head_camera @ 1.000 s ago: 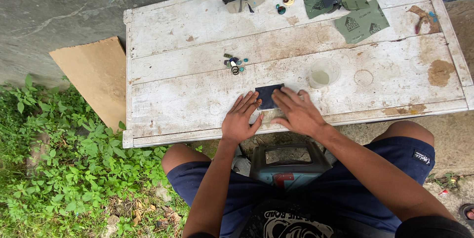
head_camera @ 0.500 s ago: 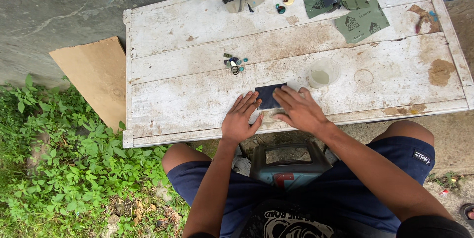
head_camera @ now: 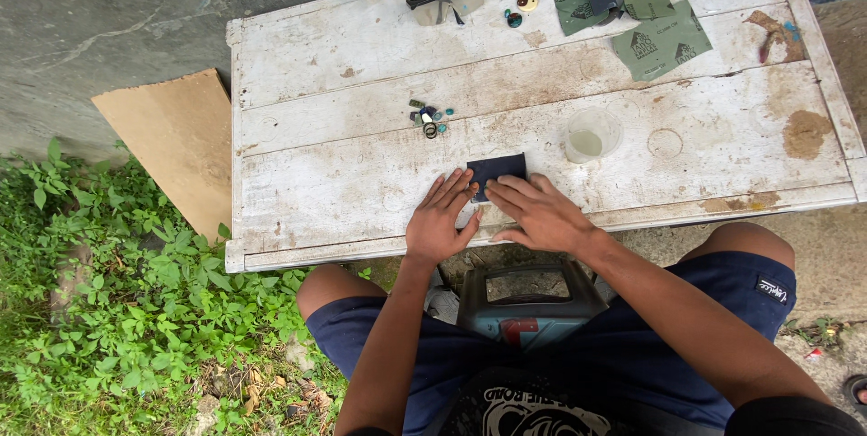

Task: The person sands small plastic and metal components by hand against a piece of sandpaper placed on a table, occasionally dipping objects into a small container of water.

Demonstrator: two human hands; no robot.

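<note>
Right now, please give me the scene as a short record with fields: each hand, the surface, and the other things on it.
left hand: flat on the table, fingers touching the dark sheet's left edge
right hand: pressing on the dark sheet
surface: worn white wooden table
near the hands: clear plastic cup, cluster of small round pieces
far edge: safety glasses, green sheets
on the lap: teal power tool
left of table: cardboard, green plants

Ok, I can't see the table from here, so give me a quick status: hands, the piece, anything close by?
Left hand and right hand flat on dark sheet, near table front edge. Plastic cup just right of it. Small bits beyond, apart.
</note>
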